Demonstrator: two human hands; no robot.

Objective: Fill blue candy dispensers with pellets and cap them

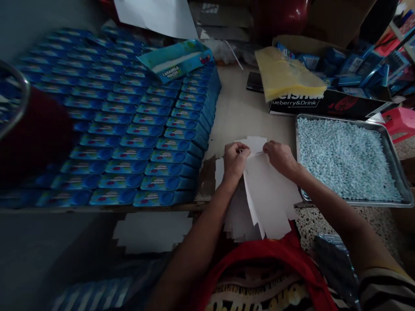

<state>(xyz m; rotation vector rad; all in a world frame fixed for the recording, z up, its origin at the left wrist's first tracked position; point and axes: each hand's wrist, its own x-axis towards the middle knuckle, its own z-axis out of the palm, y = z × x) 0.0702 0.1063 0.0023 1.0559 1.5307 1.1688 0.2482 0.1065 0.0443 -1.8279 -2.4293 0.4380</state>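
A flat white die-cut box blank point(269, 190) lies tilted toward me across the table edge, over other white blanks point(238, 209). My left hand point(236, 159) pinches the upper left part of the blank, where a flap is creased. At its upper right, my right hand point(279, 156) has fingers closed on the same flap edge. Both hands are close together, level with each other. The printed side of the blank is turned away and hidden.
Stacked rows of small blue boxes point(119, 153) cover the left, with an open blue carton point(177, 60) on top. At right are a metal tray point(343, 202) of pale blue candies and a cardboard box point(292, 108) holding blue packs under yellow sheets point(288, 77). A dark red container point(39, 134) stands near left.
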